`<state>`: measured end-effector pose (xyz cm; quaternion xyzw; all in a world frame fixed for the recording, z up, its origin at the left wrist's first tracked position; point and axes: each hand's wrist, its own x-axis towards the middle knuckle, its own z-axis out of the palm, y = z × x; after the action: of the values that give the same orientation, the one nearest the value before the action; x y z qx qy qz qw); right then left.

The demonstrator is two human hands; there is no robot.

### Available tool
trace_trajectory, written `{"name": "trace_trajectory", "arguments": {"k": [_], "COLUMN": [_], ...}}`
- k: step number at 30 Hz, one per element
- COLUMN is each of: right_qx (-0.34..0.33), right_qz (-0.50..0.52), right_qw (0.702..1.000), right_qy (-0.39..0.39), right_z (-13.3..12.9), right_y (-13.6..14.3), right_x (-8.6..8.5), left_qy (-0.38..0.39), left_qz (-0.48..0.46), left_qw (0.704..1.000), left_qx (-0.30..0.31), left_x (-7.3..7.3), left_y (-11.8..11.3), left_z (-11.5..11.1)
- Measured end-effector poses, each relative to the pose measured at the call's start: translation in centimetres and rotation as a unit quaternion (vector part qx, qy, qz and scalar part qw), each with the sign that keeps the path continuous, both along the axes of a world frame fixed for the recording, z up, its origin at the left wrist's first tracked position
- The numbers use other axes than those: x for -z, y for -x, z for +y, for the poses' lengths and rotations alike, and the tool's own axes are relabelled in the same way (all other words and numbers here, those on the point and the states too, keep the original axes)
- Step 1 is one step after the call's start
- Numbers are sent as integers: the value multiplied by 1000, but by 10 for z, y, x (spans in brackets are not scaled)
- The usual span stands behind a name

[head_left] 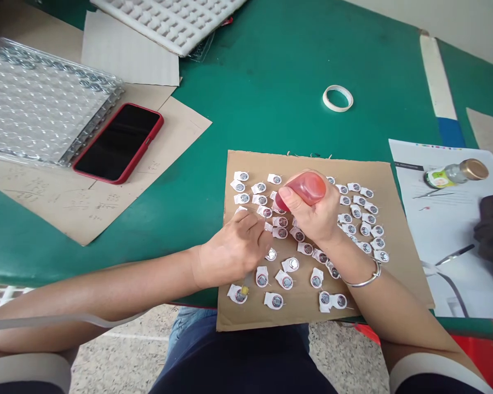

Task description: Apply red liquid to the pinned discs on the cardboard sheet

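My right hand (322,216) is wrapped round a red, soft-looking squeeze bottle (310,189), tilted over the cardboard sheet (398,284). Just to its left, my left hand (238,243) is closed with the fingers curled in a pinch; what it holds, if anything, is hidden. Rows of small round metallic parts with white tabs (285,281) lie on the cardboard, several of them partly covered by my hands. Below my left hand, a small yellow tip (245,290) shows over one part (237,295).
A red-cased phone (119,142) and a clear plastic tray (45,104) lie at left. White grid trays (176,22) stand at the back. A tape roll (337,98) rests on the green table. At right, a small glass bottle (456,174) and tweezers (455,255) lie on paper.
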<state>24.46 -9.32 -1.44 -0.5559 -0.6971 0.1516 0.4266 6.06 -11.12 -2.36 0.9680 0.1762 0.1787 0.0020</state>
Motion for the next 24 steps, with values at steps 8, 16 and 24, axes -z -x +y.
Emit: {"name": "trace_trajectory", "arguments": {"k": [8,16,24], "right_qx": [-4,-39,-12], "right_qz": [-8,0,28], "right_qw": [1000,999,1000], "right_qy": [-10,17,2], "right_z": [-1,-4,0], "right_y": [-1,-1,-1], "right_x": [0,-1,-19], "left_qy": [-3,43,207], "left_qz": [-5,-43,-138], "left_qw": [1000,998,968], "left_qx": [-2,-8,-17], "left_x": [5,0,1], "left_y": [0,0,8], "left_z": [1,5,20]}}
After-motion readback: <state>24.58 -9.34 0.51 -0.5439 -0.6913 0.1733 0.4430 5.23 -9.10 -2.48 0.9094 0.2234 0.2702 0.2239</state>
